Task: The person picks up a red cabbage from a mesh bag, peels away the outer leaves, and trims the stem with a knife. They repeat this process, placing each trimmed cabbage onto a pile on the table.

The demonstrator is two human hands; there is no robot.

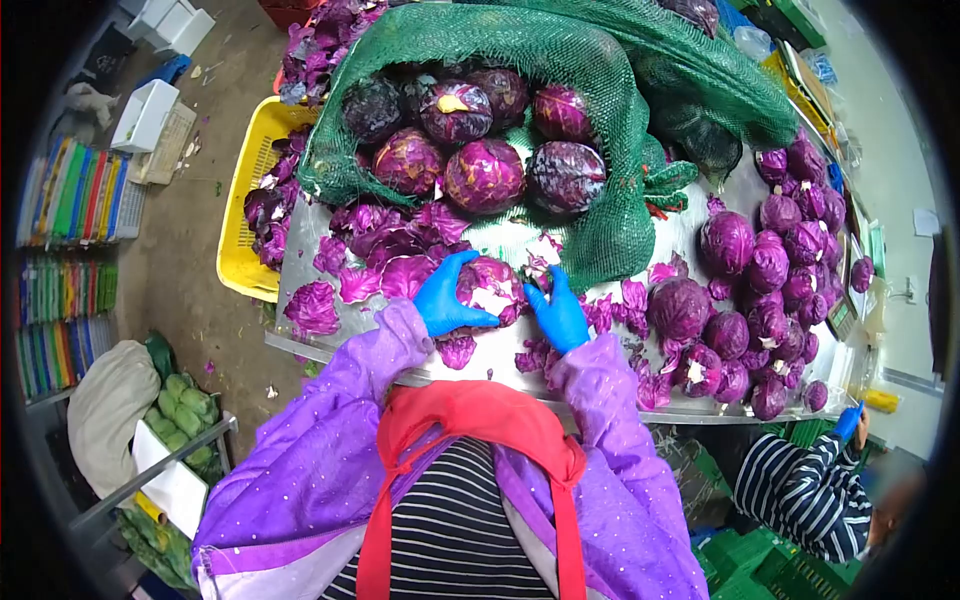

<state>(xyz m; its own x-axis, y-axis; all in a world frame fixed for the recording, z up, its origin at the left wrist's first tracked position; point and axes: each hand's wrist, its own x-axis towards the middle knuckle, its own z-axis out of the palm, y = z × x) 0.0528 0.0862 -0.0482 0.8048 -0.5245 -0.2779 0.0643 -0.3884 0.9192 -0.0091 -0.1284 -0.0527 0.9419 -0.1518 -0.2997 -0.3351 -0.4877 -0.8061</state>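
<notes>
My left hand (446, 297), in a blue glove, wraps its fingers and thumb round the left side of a red cabbage (487, 282). A pale cut patch shows on that cabbage. My right hand (560, 314), gloved alike, is just right of it, with its fingers closed; what is in them is too small to make out. Pale and purple scraps (541, 256) lie by its fingertips. Loose purple leaves (408, 276) are spread over the metal table (420, 374) left of my hands. Beyond them, a green mesh bag (612, 215) gapes with several cabbages (484, 177) inside.
Several cabbages (727, 243) are heaped on the right of the table. A yellow crate (236, 240) holding leaves stands at the left edge. Another person in a striped sleeve (800, 490), wearing a blue glove (848, 422), is at the lower right, beside green crates (770, 572).
</notes>
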